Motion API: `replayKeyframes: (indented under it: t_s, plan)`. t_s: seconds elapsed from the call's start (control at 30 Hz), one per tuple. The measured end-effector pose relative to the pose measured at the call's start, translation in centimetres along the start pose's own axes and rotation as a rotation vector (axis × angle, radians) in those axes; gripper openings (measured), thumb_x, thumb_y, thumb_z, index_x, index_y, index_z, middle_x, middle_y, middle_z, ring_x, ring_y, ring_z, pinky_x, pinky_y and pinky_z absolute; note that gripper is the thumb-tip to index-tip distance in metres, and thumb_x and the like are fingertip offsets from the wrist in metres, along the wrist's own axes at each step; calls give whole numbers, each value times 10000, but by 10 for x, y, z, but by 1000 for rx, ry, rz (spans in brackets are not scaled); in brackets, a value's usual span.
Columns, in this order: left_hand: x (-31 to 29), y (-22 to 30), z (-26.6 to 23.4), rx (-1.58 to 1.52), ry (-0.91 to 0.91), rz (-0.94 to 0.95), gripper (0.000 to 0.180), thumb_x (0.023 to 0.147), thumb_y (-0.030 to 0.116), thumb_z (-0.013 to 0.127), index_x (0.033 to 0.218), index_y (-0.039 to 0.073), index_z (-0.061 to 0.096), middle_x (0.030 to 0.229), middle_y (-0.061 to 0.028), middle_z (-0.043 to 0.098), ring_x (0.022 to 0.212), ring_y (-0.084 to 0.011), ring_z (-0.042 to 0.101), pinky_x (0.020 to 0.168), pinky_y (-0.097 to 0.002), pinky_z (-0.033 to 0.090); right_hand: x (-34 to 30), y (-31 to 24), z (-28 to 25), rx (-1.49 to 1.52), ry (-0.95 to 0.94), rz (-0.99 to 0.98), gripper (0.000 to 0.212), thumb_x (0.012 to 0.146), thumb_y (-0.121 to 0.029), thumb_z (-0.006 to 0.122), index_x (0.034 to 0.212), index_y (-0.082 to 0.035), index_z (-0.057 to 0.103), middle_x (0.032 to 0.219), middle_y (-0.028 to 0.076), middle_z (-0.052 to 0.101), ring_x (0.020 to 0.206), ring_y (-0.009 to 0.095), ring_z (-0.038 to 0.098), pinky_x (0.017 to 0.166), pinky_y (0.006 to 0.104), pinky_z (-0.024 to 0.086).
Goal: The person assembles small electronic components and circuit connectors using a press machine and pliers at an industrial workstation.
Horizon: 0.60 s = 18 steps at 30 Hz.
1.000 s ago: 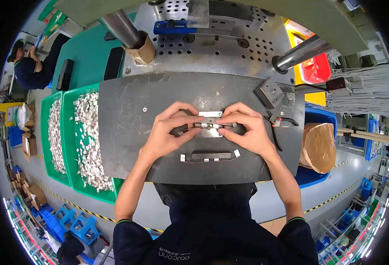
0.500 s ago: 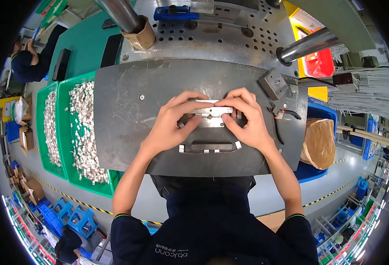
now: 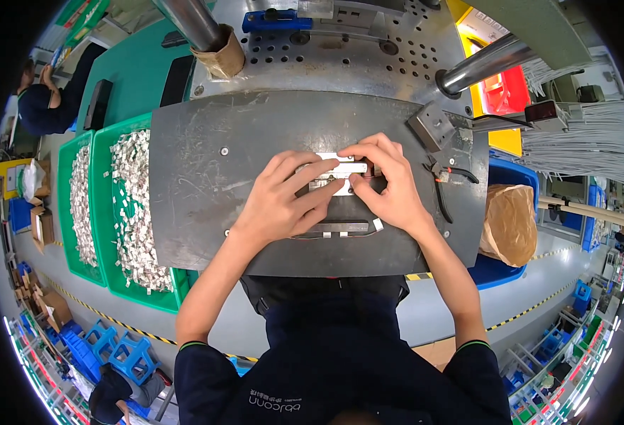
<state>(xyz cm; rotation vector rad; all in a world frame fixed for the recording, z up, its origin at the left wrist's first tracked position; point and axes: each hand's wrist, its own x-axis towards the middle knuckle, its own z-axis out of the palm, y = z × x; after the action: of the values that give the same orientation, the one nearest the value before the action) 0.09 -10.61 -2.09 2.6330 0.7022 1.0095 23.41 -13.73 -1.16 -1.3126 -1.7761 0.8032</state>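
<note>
Green bins (image 3: 102,227) adjoin the worktop (image 3: 205,191) bearing a fixture (image 3: 355,168).

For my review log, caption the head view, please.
Left hand and right hand touch a silver metal fixture on a gray plate, pliers lying right.

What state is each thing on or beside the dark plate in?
Left hand, fingers over the metal piece
Right hand, thumb and forefinger on it
Metal piece, partly covered by both hands
Plate, scratched
Bar, lying flat, left end hidden
Pliers, lying with handles spread
Steel block, resting at an angle
Green bins, holding many white pieces
Brown paper, crumpled
</note>
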Motion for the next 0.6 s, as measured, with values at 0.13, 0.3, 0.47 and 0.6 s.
replayKeyframes:
  t_s: [0.13, 0.3, 0.47, 0.6]
  plan:
    - [1, 1, 0, -10, -4, -17, 379, 732, 91, 781, 1108, 130, 803, 1286, -39, 689, 1128, -288, 646, 963, -458, 547, -1, 1, -1, -49, 10, -26, 355, 791, -40, 741, 1139, -108, 747, 1048, 32, 594, 965, 183, 585, 995, 351, 346]
    - [1, 1, 0, 11, -2, -12, 355, 733, 90, 779, 1086, 119, 802, 1288, -40, 694, 1126, -285, 652, 960, -456, 553, -1, 0, -1, -47, 5, -9, 354, 778, -56, 748, 1128, -112, 745, 1083, 48, 590, 1069, 210, 579, 1024, 373, 331]
    - [2, -3, 2, -42, 31, -23, 330, 728, 73, 775, 1054, 114, 805, 1290, -36, 710, 1117, -280, 659, 941, -452, 569, 3, 0, 0, -53, 1, 7, 355, 764, -59, 745, 1115, -111, 741, 1087, 48, 591, 1086, 215, 583, 1038, 389, 319]
    - [4, -2, 3, -15, 46, -14, 328, 724, 67, 774, 1047, 111, 805, 1277, -30, 714, 1117, -271, 663, 937, -447, 571, 5, -3, 0, -69, 6, 13, 358, 750, -51, 738, 1103, -112, 738, 1096, 43, 595, 1102, 216, 583, 1038, 391, 321]
